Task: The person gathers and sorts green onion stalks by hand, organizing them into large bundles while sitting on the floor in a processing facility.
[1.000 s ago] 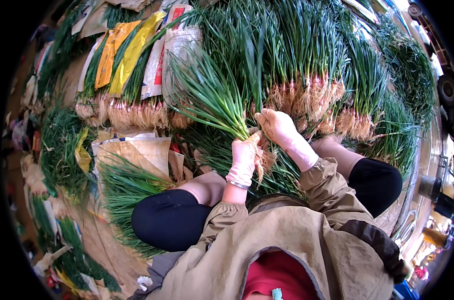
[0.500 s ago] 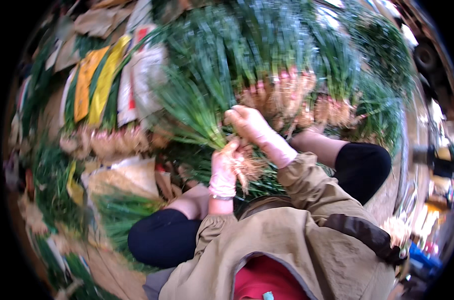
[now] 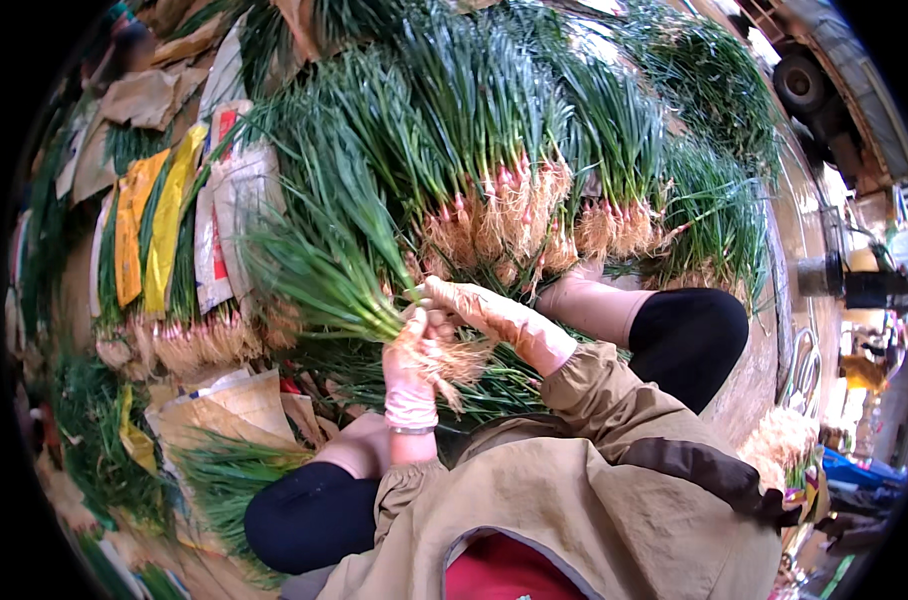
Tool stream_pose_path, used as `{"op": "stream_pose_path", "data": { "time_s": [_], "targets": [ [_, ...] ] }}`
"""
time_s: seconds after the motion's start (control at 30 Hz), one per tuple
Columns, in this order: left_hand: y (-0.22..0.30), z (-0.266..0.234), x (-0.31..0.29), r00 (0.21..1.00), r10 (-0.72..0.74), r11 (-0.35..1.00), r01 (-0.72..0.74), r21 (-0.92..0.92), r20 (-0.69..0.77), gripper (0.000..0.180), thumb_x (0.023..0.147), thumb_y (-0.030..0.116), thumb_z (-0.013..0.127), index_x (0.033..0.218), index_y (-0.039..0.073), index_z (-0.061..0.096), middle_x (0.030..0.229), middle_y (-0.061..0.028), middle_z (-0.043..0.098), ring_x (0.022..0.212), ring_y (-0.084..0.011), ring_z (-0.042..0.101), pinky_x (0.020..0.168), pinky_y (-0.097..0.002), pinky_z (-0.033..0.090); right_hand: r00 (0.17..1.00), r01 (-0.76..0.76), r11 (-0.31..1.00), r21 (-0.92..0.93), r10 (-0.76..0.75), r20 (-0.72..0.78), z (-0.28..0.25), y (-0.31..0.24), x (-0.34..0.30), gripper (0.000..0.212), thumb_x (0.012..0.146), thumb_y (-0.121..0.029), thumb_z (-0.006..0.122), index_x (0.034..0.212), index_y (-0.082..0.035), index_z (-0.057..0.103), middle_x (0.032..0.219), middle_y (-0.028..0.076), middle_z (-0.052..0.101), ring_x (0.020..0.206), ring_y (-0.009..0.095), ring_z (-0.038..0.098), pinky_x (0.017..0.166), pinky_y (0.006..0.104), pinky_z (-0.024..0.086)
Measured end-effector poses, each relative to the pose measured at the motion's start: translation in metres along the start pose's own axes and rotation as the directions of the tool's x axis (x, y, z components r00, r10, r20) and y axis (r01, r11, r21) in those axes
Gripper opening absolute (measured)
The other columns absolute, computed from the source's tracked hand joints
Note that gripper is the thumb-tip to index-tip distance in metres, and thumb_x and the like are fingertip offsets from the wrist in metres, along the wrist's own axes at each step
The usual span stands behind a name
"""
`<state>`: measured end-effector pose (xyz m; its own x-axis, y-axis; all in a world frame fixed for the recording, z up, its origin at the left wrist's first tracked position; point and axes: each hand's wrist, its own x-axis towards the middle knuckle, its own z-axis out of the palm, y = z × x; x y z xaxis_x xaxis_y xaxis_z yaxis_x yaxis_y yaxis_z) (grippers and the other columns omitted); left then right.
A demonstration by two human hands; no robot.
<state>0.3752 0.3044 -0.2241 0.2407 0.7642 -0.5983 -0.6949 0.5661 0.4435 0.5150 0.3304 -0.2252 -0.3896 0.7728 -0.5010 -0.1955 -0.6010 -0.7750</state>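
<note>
A fanned bunch of spring onions (image 3: 319,285) is gripped in my left hand (image 3: 409,365), which wears a thin pale pink glove. Its green leaves point to the upper left, and pale tangled roots (image 3: 459,362) hang out on the right of the fist. Just above, my gloved right hand (image 3: 484,308) has its fingers pinched at the base of a green stalk (image 3: 394,255) along the bunch's upper edge. Both hands are in front of my body, between my bent knees. The exact spot where the right fingertips meet the stalk is partly hidden.
Rooted spring onions (image 3: 519,190) lie in piles beyond my hands, with more loose greens (image 3: 699,80) at the far right. Bundles wrapped in yellow and white sheets (image 3: 174,220) lie left. Cardboard (image 3: 224,410) is near my left knee (image 3: 309,515). A vehicle wheel (image 3: 799,82) stands far right.
My right hand has come down closer to the bunch and my left fist. The left hand keeps its grip. The whole view has shifted, so the piles appear further left and lower.
</note>
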Motion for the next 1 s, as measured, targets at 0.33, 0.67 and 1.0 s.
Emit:
{"op": "stream_pose_path", "data": {
  "time_s": [0.33, 0.67, 1.0],
  "targets": [
    [-0.009, 0.004, 0.016, 0.985, 0.147, 0.987, -0.140, 0.081, -0.088, 0.021, 0.085, 0.011, 0.058, 0.101, -0.002, 0.057, 0.050, -0.0014, 0.047, 0.045, -0.0139, 0.048, 0.052, -0.0299, 0.044, 0.473, -0.031, 0.799, -0.600, -0.517, -0.713, -0.148, -0.113, -0.123, 0.032, 0.092, -0.035, 0.048, 0.110, -0.011, 0.060, 0.072, 0.000, 0.050, 0.057, 0.011, 0.043, 0.054, 0.0253, 0.040],
    [-0.003, -0.008, 0.016, 0.992, 0.093, 0.996, -0.091, 0.025, -0.086, 0.022, 0.084, 0.005, 0.057, 0.105, -0.001, 0.056, 0.057, -0.0076, 0.057, 0.048, -0.0174, 0.055, 0.054, -0.0310, 0.050, 0.797, -0.559, 0.114, -0.821, -0.200, -0.570, -0.057, -0.119, 0.055, 0.033, 0.093, -0.038, 0.043, 0.101, -0.014, 0.063, 0.091, 0.007, 0.066, 0.078, 0.019, 0.062, 0.077, 0.0348, 0.049],
    [-0.002, -0.001, 0.016, 0.999, 0.011, 0.998, -0.009, -0.062, 0.032, 0.024, 0.085, 0.007, 0.057, 0.107, -0.001, 0.056, 0.087, -0.0097, 0.064, 0.049, -0.0061, 0.049, 0.042, -0.0178, 0.040, 0.953, -0.102, 0.849, -0.519, -0.066, -0.295, -0.021, -0.036, 0.020, 0.032, 0.081, -0.027, 0.065, 0.099, -0.001, 0.060, 0.089, 0.012, 0.065, 0.084, 0.017, 0.060, 0.069, 0.0261, 0.049]
  ]
}}
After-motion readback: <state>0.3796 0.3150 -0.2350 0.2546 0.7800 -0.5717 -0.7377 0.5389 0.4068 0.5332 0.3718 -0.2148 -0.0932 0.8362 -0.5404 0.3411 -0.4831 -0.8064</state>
